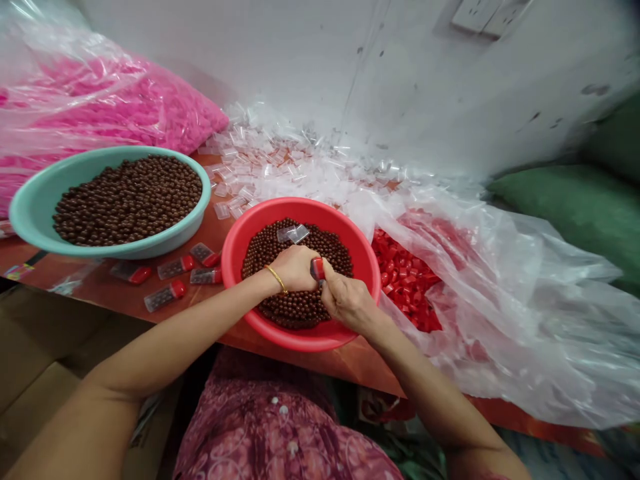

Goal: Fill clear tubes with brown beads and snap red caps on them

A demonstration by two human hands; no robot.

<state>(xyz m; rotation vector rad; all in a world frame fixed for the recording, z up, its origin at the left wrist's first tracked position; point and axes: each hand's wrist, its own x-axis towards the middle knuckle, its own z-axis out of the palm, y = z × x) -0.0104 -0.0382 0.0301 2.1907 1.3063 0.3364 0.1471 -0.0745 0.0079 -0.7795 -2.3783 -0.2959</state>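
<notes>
Both hands meet above a red basin (pixel 365 287) that holds small round brown balls (pixel 295 313). My left hand (pixel 296 268), with a gold bangle at the wrist, is closed around a small container with a red cap (pixel 317 269). My right hand (pixel 347 297) is closed against the same container, its thumb at the red cap. Most of the container's body is hidden by the fingers. Two clear empty containers (pixel 293 233) lie on the balls behind my left hand. Several filled, red-capped containers (pixel 165 295) lie on the table left of the basin.
A teal basin (pixel 200 213) of brown balls stands at the left, before a bag of pink pieces (pixel 125 107). Clear empty containers (pixel 270 163) are strewn along the wall. Red caps (pixel 407 283) spill from a clear plastic bag (pixel 525 300) on the right.
</notes>
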